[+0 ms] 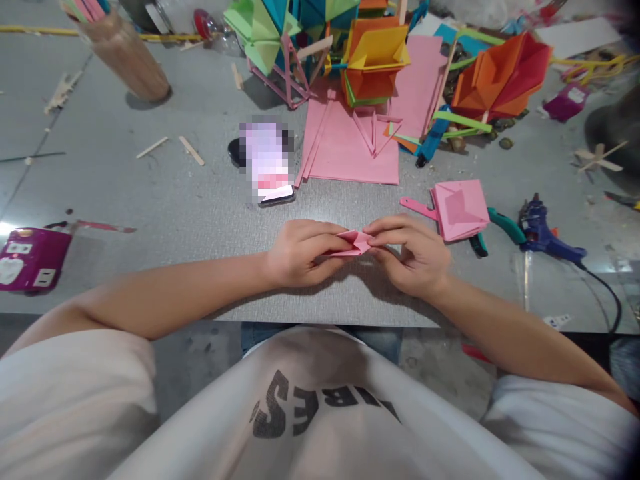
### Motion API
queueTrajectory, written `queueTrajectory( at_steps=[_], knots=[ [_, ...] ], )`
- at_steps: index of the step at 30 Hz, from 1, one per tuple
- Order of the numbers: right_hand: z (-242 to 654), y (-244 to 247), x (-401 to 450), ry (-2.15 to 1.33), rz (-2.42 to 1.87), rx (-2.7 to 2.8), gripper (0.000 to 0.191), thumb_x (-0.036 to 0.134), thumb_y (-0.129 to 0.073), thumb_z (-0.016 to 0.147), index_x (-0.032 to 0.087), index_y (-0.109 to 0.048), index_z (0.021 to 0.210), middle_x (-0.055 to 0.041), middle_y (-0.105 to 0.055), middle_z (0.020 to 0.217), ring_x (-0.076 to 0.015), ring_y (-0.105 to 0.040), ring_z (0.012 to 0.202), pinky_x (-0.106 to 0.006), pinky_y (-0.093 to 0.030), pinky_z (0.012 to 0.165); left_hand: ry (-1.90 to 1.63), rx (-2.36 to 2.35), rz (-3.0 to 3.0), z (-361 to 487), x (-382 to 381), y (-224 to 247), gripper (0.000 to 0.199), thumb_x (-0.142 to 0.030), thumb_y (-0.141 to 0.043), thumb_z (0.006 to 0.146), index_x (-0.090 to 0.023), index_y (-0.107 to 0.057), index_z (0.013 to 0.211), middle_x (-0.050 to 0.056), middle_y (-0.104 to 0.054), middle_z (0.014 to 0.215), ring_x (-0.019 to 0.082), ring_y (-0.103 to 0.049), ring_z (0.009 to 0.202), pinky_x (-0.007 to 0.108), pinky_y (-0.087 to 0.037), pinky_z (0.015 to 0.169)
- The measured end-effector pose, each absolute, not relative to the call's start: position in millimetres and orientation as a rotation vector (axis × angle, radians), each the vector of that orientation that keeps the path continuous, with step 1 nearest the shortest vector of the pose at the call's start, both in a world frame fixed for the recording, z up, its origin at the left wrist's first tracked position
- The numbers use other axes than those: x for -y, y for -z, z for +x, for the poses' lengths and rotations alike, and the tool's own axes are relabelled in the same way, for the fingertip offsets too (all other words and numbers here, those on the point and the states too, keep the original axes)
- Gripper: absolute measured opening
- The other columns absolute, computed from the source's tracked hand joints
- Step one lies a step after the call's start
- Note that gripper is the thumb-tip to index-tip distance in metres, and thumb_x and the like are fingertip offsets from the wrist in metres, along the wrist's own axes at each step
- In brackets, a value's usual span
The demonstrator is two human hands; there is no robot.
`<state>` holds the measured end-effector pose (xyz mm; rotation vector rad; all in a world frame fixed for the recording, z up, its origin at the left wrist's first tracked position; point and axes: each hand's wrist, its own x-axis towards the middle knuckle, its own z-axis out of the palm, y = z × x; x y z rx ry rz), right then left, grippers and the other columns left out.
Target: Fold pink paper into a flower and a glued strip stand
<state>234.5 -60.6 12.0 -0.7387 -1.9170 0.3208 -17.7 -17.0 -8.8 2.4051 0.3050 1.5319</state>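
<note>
Both hands are close together at the near middle of the desk, pinching one small folded pink paper between them. The left hand has its thumb and fingers clamped on the paper's left part, while the right hand grips its right tip between thumb and fingertips; the paper's folds gape slightly in the middle.

Just right of the right hand lies a stack of pink folded paper squares, resting over a teal-handled tool, with a pink stick poking out on its left. Farther right is a blue hot glue gun, its black cord curving toward the near edge.

Beyond the hands, a smartphone, its screen pixelated, lies left of a large pink paper sheet. Past that stand folded-paper pieces: a green and teal one, a yellow and orange one and, to the right, a red-orange one. A brown cylindrical holder stands far left; a purple box sits near left.
</note>
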Motion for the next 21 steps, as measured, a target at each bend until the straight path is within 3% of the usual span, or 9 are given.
queueTrajectory(
  at_steps=[5, 10, 12, 21],
  knots=[
    [234.5, -12.2, 58.2, -0.352, -0.753, 1.933, 0.031, 0.009, -0.077, 0.101, 0.033, -0.086, 0.118, -0.0031, -0.088, 0.109, -0.0202, -0.085, 0.091, -0.036, -0.072, 0.080, -1.472, -0.365, 2.400, -18.8, 18.7, 8.6, 0.018, -0.026, -0.083, 0.105, -0.023, -0.074, 0.120, 0.008, -0.092, 0.113, 0.019, -0.090, 0.092, 0.028, -0.070, 0.076],
    [237.8, -11.1, 57.0, -0.350, -0.756, 1.934, 0.036, 0.007, -0.073, 0.102, 0.035, -0.089, 0.117, -0.0019, -0.089, 0.104, -0.0183, -0.084, 0.086, -0.032, -0.070, 0.073, -1.431, -0.331, 2.405, -20.0, 17.1, 12.7, 0.040, -0.025, -0.081, 0.108, -0.028, -0.067, 0.144, 0.007, -0.092, 0.119, 0.019, -0.091, 0.101, 0.029, -0.071, 0.082],
    [238.6, -11.0, 57.3, -0.333, -0.735, 1.926, 0.037, 0.006, -0.075, 0.101, 0.035, -0.090, 0.118, -0.0018, -0.089, 0.103, -0.0182, -0.084, 0.086, -0.031, -0.070, 0.072, -1.403, -0.304, 2.448, -20.4, 16.2, 13.3, 0.039, -0.022, -0.077, 0.110, -0.030, -0.067, 0.147, 0.007, -0.091, 0.123, 0.019, -0.091, 0.107, 0.029, -0.072, 0.087],
    [236.1, -5.7, 59.2, -0.272, -0.756, 1.875, 0.035, 0.015, -0.083, 0.102, 0.037, -0.085, 0.129, -0.0002, -0.090, 0.098, -0.0204, -0.083, 0.080, -0.036, -0.069, 0.072, -1.403, -0.286, 2.493, -22.4, 16.2, 10.6, 0.027, -0.023, -0.077, 0.110, -0.024, -0.071, 0.136, 0.009, -0.091, 0.120, 0.020, -0.091, 0.103, 0.028, -0.073, 0.086]
  ],
)
